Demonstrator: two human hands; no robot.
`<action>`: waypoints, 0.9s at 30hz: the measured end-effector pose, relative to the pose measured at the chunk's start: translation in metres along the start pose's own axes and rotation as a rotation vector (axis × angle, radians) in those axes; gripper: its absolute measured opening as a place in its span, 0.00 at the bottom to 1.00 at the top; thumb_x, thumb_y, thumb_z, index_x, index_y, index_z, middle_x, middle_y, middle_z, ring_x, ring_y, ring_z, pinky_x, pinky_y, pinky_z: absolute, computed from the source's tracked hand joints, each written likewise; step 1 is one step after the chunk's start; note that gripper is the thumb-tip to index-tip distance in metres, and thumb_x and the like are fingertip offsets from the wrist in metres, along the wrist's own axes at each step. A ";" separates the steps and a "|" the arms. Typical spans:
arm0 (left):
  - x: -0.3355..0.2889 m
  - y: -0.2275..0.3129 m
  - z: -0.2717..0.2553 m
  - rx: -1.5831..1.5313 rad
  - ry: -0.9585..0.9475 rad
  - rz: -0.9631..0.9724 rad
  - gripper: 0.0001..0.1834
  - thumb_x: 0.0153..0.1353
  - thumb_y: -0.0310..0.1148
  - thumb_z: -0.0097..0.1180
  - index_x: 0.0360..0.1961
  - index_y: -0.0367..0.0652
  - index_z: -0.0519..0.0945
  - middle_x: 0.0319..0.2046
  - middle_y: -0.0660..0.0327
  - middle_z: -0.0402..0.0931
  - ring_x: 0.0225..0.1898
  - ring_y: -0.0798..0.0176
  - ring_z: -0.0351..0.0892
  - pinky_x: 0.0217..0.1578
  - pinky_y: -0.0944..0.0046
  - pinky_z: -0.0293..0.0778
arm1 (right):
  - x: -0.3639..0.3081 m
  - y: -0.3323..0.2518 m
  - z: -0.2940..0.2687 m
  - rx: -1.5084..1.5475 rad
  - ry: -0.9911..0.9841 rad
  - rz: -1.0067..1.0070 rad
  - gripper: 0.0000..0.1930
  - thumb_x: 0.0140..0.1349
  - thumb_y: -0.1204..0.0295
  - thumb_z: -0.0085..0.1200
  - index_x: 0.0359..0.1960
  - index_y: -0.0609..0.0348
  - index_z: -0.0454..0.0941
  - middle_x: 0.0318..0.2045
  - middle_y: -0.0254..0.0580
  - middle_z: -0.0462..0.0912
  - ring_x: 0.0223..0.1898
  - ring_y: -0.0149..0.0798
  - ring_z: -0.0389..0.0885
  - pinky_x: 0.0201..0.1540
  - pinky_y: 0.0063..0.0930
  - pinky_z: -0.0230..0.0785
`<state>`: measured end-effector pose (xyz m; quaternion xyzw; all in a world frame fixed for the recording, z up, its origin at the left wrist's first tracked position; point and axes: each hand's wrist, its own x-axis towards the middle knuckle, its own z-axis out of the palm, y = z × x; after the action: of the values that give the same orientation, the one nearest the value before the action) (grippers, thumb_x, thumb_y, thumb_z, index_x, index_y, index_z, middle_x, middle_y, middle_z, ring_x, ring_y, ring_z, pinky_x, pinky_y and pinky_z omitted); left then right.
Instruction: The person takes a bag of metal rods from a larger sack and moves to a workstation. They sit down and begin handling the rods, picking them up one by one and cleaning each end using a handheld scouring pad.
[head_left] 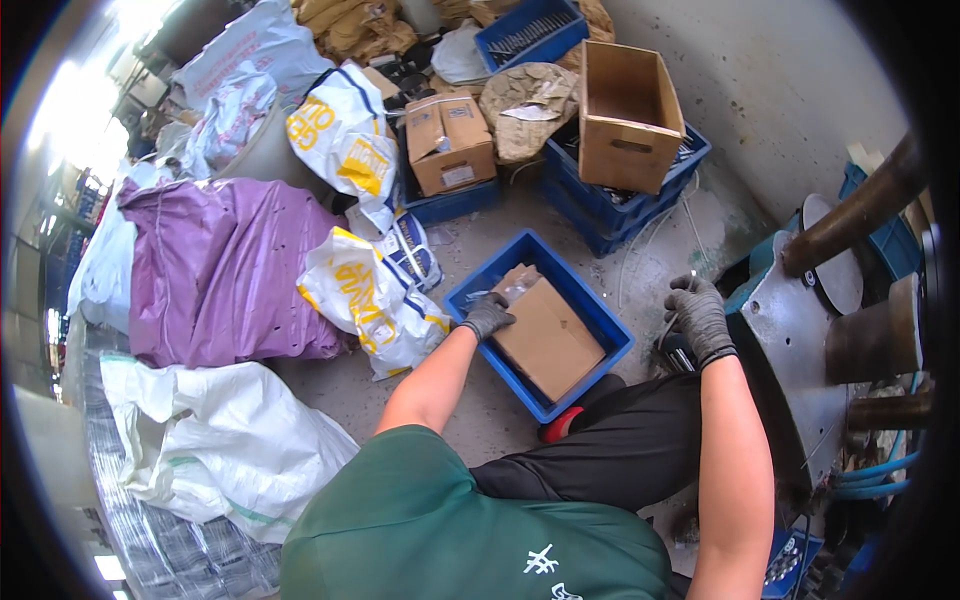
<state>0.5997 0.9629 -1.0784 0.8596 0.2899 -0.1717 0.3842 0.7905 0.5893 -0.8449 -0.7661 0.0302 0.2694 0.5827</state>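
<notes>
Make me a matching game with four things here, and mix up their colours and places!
Things:
1. Shirt
2. Cardboard
3. Big bundle at the left
4. Right hand

Colours and places:
A. Wrapped in purple
B. Wearing a grey glove
C. Dark green
D. Lying in a blue bin

Right pairs: 1-C, 2-D, 3-A, 4-B
</notes>
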 end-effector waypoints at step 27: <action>-0.317 -0.271 -0.175 -0.357 0.291 -0.343 0.25 0.43 0.29 0.73 0.47 0.44 0.87 0.41 0.58 0.84 0.43 0.54 0.83 0.49 0.56 0.79 | -0.003 -0.012 0.008 -0.134 0.016 -0.051 0.10 0.56 0.74 0.59 0.40 0.60 0.81 0.24 0.39 0.81 0.20 0.35 0.79 0.23 0.32 0.71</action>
<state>0.1966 1.1251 -0.9532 0.7325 0.5088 -0.0553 0.4489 0.7893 0.5995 -0.8344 -0.8060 -0.0027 0.2497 0.5367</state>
